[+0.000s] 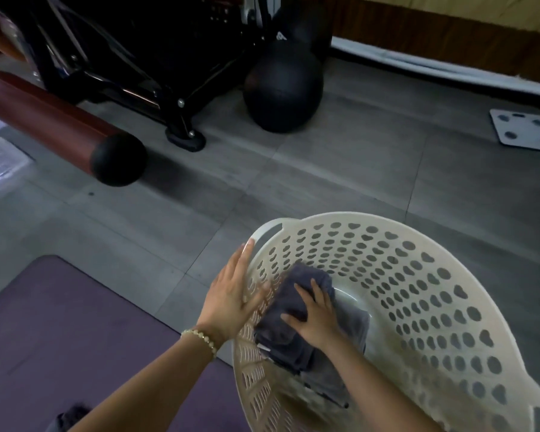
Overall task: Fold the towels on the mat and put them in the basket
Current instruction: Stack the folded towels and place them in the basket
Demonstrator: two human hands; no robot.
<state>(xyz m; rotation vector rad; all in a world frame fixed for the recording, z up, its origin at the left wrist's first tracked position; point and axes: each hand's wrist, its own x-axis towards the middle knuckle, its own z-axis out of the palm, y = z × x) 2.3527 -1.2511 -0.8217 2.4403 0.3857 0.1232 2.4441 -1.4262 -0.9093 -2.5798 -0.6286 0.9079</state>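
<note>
The right hand's (317, 316) fingers lie spread and straight, pressing the folded towel (306, 275) flat inside the basket (387, 219). The towel's long axis runs from 1 to 7 o'clock. The left hand's (231, 294) straight fingers steady the rim at 9 o'clock. What looks like another towel (72, 414) lies on the mat (60, 322) towards 7 o'clock, nearer the left hand.

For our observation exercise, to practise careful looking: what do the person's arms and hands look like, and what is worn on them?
Both forearms are bare, with no sleeves in view. Neither the left hand nor the right hand wears a glove. A bracelet of small pale round beads circles the left wrist.
</note>
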